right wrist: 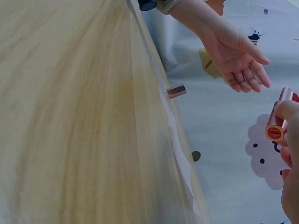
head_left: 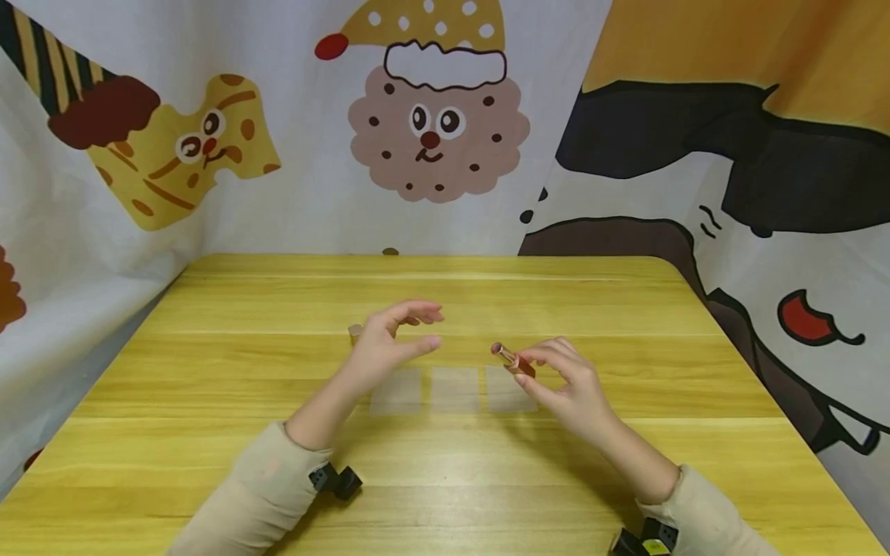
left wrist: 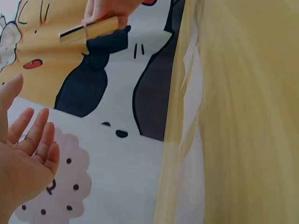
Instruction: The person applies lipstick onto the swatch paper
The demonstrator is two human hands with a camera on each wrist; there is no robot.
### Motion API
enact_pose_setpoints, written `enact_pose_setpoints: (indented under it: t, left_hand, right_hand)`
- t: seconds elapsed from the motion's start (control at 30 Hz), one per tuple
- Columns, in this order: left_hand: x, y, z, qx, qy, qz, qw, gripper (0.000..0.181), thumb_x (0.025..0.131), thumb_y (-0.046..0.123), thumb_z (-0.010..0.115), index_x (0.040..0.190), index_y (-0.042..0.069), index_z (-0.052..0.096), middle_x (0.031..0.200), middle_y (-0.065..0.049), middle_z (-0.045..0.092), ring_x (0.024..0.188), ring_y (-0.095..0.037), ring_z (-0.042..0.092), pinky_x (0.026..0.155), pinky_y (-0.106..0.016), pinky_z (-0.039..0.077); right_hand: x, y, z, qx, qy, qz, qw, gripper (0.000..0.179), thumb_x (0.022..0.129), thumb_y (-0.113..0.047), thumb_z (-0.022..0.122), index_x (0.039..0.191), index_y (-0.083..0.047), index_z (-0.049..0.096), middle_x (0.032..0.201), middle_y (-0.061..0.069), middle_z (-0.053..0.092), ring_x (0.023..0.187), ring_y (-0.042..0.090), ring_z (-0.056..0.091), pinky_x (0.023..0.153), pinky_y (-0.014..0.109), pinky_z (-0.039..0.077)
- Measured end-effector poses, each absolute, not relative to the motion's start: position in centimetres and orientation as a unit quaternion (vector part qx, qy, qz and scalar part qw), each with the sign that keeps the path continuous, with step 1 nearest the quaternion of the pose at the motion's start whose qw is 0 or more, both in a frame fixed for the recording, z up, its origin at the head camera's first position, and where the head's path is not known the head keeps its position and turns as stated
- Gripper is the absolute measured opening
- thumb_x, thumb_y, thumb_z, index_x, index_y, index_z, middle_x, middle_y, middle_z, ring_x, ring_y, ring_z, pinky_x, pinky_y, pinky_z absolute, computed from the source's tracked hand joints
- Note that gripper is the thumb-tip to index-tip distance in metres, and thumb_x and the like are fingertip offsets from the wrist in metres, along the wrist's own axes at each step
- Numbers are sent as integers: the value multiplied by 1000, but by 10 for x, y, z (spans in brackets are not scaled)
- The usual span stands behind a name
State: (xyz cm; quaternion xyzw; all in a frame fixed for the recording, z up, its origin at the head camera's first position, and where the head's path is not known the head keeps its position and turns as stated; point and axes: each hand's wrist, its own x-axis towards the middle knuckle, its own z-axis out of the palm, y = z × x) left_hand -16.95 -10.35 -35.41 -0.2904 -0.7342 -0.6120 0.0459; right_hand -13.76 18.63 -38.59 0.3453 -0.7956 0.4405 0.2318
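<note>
Lipstick tube: the slim rose-gold and reddish-brown metallic lipstick tube (head_left: 514, 361) is up in the air, tilted, tip end pointing toward the left hand (head_left: 392, 340). Can't tell if bare lipstick is poking out; if it is, one careless brush and I'd get a smear.
Right hand: the right hand (head_left: 573, 382) has it pinched between thumb and fingers near the labelled base. Smallish grip on glossy stuff, so it could twist or slip if bumped.
Left hand: fingers loosely spread, holding nothing. No backup if the tube goes.
Short cylinder: a short pinkish metallic cylinder (right wrist: 176, 90), maybe the cap, stands upright near the left hand. That hand partly hides it from the head cam, so a blind backswing might knock it over and roll it.
Pale squares: three thin, see-through whitish squares (head_left: 455, 390) lie in a row on the yellow wood-grain tabletop (head_left: 445, 479). A dragging sleeve could shift them, I reckon.
</note>
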Motion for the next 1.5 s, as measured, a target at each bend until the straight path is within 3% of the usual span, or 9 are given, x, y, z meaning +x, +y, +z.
enact_pose_setpoints:
  t: [0.3,0.43,0.93,1.5]
  left_hand:
    - [-164,-85,-356,-289,-732,-617,31,39,84,11,75,122,9,63,112,-3,66,107,-24,55,96,-43,39]
    - [-161,-78,-359,-286,-737,-612,29,39,83,10,76,120,9,64,110,1,67,105,-17,56,95,-42,40]
    - [-152,-55,-365,-282,-734,-617,14,39,81,14,78,118,12,65,108,6,66,104,-14,55,96,-43,39]
    - [-138,-40,-350,-266,-711,-652,-6,29,81,-2,74,110,-3,67,106,-12,67,102,-18,57,96,-44,41]
  right_hand:
    - [-138,184,-385,347,-793,442,235,37,68,10,79,102,-2,70,98,6,68,94,19,57,82,23,46]
    - [-138,184,-386,349,-791,443,237,38,67,11,80,101,-1,70,98,8,68,93,20,57,82,22,45]
    - [-136,183,-385,349,-795,446,216,34,73,8,77,103,-5,70,98,2,68,91,17,56,83,23,45]
    - [-136,180,-385,364,-789,446,217,36,71,10,77,103,-4,69,98,3,67,91,18,55,84,23,45]
